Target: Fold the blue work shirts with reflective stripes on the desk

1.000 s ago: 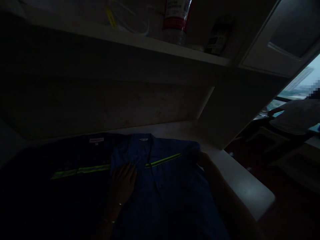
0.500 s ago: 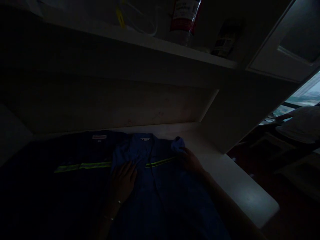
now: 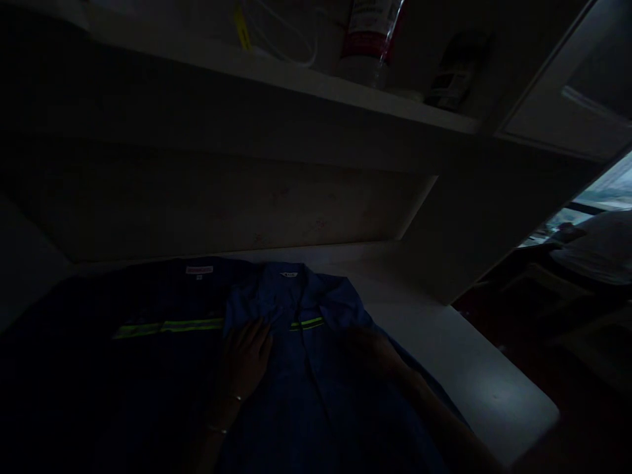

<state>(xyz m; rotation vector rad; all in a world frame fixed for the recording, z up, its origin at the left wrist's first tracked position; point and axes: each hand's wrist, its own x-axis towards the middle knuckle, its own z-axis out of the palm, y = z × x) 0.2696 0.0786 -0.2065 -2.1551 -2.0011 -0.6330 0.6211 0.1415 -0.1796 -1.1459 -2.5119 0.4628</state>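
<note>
A blue work jacket [image 3: 289, 368] with a collar label and a yellow-green reflective stripe lies spread on the white desk. My left hand [image 3: 249, 355] rests flat on its left front, fingers stretched out. My right hand [image 3: 372, 352] is on the jacket's right side, beside cloth folded in over part of the stripe. Shadow and blur hide the right fingers, so their grip cannot be made out. A second, darker jacket [image 3: 168, 296] with the same kind of stripe lies to the left, partly under the blue one.
Above the desk runs a shelf [image 3: 276, 66] holding a bottle with a red label [image 3: 370, 33], a dark jar [image 3: 449, 85] and a white cord [image 3: 309, 56]. The white desk's bare corner [image 3: 498, 395] juts out at right. A window [image 3: 605, 191] lies beyond.
My right hand has moved down and slightly right. The bunched cloth at the right shoulder now lies flatter and covers more of the chest stripe. My left hand stays in place.
</note>
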